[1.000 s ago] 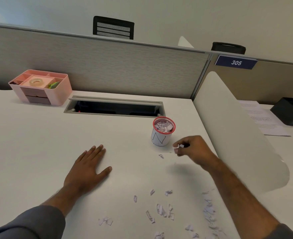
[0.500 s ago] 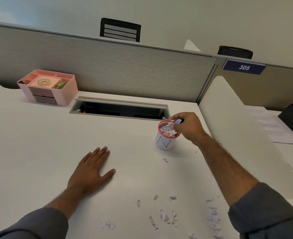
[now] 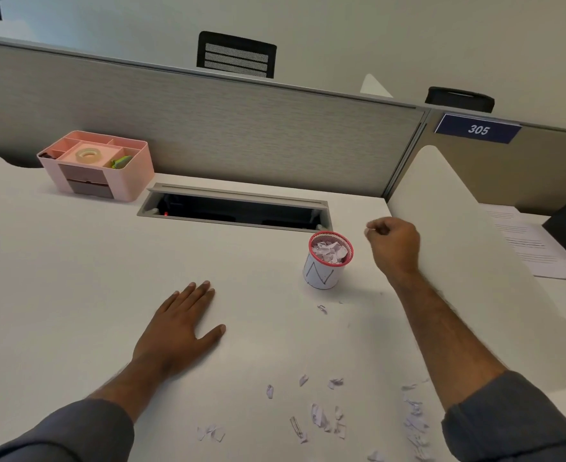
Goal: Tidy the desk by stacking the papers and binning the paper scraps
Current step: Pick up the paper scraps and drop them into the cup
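a white desk (image 3: pixel 75 278) is running up to a grey partition (image 3: pixel 241 128) bearing a "305" sign (image 3: pixel 478 129). the left hand (image 3: pixel 178 331) is lying flat, fingers straight, on the desk. the right hand (image 3: pixel 395 243) is hanging beside the red-rimmed cup (image 3: pixel 328 261) with fingers curled, holding nothing visible. the cup is holding scraps; more paper scraps (image 3: pixel 321 420) are lying near the front edge. papers (image 3: pixel 534 248) are sitting beyond the white divider (image 3: pixel 474 261).

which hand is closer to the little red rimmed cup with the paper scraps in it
Right. The right hand hovers just right of the cup, fingers curled. The left hand lies flat on the desk, farther off to the cup's lower left.
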Demonstrator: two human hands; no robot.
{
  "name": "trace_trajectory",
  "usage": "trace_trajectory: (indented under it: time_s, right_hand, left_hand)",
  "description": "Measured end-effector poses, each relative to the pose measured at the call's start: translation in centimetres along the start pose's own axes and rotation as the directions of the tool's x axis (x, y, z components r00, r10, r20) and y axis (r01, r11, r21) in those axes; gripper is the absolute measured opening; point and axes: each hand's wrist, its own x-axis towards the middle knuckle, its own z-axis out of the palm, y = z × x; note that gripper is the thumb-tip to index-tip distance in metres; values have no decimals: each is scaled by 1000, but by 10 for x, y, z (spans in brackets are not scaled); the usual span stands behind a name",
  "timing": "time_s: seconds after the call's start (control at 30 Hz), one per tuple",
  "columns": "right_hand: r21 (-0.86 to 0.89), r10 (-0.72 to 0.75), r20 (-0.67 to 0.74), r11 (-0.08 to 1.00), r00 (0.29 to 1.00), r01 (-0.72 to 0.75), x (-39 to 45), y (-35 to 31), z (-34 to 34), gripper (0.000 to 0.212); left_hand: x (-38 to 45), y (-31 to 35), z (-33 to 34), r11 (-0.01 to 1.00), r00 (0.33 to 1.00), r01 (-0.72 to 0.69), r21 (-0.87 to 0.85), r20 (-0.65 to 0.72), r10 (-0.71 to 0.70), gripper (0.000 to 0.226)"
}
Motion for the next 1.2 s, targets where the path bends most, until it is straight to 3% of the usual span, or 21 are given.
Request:
trace_trajectory:
  time_s: [0.07,0.13,0.23,0.33,0.43,0.63,0.8,1.0,1.2]
  right_hand:
    - [-71,79,-91,994,993,-86,-5,26,-8,17]
    - [-118,170,-70,977,983,-177,-15,54,-11,21]
    - [-180,240,129,960,962,-215,-37,85,-6,29]
    - [-295,281,372,939,885,-174,-62,96,5,47]
    - [-330,194,527,944,828,-11,-88,94,18,54]
    - [-177,-79,667,949,741,261,-124,68,34,53]
    - [-173,-176,742,882,647,438,-131,65,28,46]
    - [-212,-154,742,869,653,447,-157,76,-2,55]
    - [-152,-125,801,903,586,401,-192,57,-25,55]
  left_hand:
    - [0,-1,0,1000,1000,0,14,0,0,82]
    - [1,-1,1,1000,1000,-2,27,3,2,82]
    - [0,-1,2,1000,1000,-5,27,4,5,83]
    - [0,-1,1,1000,1000,-4,21,7,4,84]
    - [0,-2,0,1000,1000,-10,26,14,10,84]
    - [1,-2,1,999,1000,-15,33,18,14,86]
    - [1,-1,0,999,1000,-15,33,19,15,85]
    - [1,0,-1,1000,1000,-5,27,19,4,84]
    - [0,-1,-1,1000,1000,-8,25,19,8,85]
